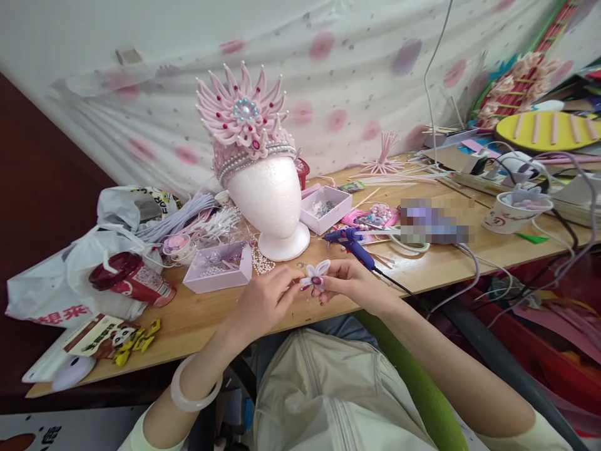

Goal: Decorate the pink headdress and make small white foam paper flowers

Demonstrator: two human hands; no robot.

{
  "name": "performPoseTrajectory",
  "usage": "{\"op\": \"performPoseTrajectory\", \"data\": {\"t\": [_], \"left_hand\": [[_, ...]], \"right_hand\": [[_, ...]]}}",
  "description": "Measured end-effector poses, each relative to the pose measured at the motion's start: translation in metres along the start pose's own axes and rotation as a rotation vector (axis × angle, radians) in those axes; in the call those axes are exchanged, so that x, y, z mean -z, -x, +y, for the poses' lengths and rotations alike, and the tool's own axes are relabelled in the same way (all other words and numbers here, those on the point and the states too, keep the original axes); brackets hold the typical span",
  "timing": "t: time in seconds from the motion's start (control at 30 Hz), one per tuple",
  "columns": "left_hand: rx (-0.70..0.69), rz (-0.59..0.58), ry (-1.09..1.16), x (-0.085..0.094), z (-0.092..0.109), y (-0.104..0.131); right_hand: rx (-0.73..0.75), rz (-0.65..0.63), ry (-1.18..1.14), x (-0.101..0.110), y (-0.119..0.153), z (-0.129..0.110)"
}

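Note:
A small white flower ornament (318, 270) with a dark pink centre is between my two hands, over the table's front edge. My left hand (273, 293) pinches its left side with thumb and fingertips. From the right, my right hand (347, 282) grips it between thumb and fingers. Just behind them stands a white foam head (267, 197) wearing a pink crown (241, 119) with pearls and red beads. A blue glue gun (352, 246) lies right of the head's base, its cord running to the right.
White boxes of beads (220, 285) (335, 213) flank the foam head. On the left are a red cup (134, 279), plastic bags (79, 275) and snack packets (136, 341). A paper cup (511, 216), cables and a yellow disc (539, 130) occupy the right.

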State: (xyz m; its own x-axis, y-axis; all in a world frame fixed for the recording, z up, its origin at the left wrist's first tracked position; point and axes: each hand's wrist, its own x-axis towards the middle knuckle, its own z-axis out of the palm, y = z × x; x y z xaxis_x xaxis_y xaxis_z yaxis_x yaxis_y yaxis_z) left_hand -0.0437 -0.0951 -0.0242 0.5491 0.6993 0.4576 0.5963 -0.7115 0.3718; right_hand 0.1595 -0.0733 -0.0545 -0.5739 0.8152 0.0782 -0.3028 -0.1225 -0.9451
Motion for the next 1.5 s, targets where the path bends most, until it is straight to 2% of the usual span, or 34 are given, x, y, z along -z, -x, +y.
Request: {"op": "performPoseTrajectory", "data": {"t": [0.1,0.17,0.33,0.47,0.6,0.7,0.8,0.9,0.97,1.03,1.13,1.2,1.27,1.33,1.4,1.43,1.5], "left_hand": [[-0.340,0.025,-0.468,0.001,-0.006,0.001],[-0.453,0.041,-0.611,0.002,-0.009,0.000],[-0.532,0.033,-0.705,0.005,-0.010,-0.002],[-0.573,0.035,-0.744,0.005,-0.011,-0.002],[-0.673,0.044,-0.810,0.008,-0.017,-0.006],[-0.759,0.008,-0.796,0.013,-0.020,-0.012],[-0.767,-0.034,-0.767,0.016,-0.022,-0.016],[-0.681,-0.081,-0.646,0.014,-0.023,-0.017],[-0.503,-0.139,-0.426,0.012,-0.020,-0.017],[-0.174,-0.265,-0.085,0.010,-0.013,-0.018],[0.396,-0.445,0.486,0.008,-0.004,-0.020],[0.687,-0.472,0.784,0.007,-0.001,-0.022],[0.871,-0.471,0.936,0.006,-0.001,-0.023],[0.946,-0.488,0.943,0.004,-0.002,-0.023],[0.871,-0.504,0.849,0.004,-0.003,-0.021],[0.754,-0.484,0.736,0.003,-0.005,-0.020],[0.383,-0.385,0.386,0.003,-0.010,-0.017]], "right_hand": [[-0.072,0.022,-0.040,-0.001,-0.001,0.003],[-0.113,0.015,-0.063,0.000,-0.002,0.004],[-0.164,-0.049,-0.079,0.004,-0.003,0.003],[-0.165,-0.036,-0.071,0.006,-0.006,0.002],[-0.198,-0.044,-0.120,0.003,-0.008,0.002],[-0.216,-0.061,-0.142,0.001,-0.009,0.003],[-0.177,-0.069,-0.111,0.002,-0.012,0.004],[-0.083,-0.084,-0.022,0.005,-0.015,0.004],[0.001,-0.101,0.067,0.006,-0.015,0.004],[0.109,-0.096,0.205,0.005,-0.011,0.001],[0.291,-0.008,0.573,0.000,-0.003,-0.001],[0.441,0.038,0.885,-0.003,0.003,-0.001],[0.586,-0.002,1.168,-0.004,0.007,0.000],[0.668,-0.079,1.329,-0.003,0.009,0.002],[0.646,-0.072,1.284,-0.001,0.007,0.004],[0.592,-0.031,1.172,0.000,0.004,0.004],[0.413,0.022,0.813,0.003,-0.001,0.006]]}}
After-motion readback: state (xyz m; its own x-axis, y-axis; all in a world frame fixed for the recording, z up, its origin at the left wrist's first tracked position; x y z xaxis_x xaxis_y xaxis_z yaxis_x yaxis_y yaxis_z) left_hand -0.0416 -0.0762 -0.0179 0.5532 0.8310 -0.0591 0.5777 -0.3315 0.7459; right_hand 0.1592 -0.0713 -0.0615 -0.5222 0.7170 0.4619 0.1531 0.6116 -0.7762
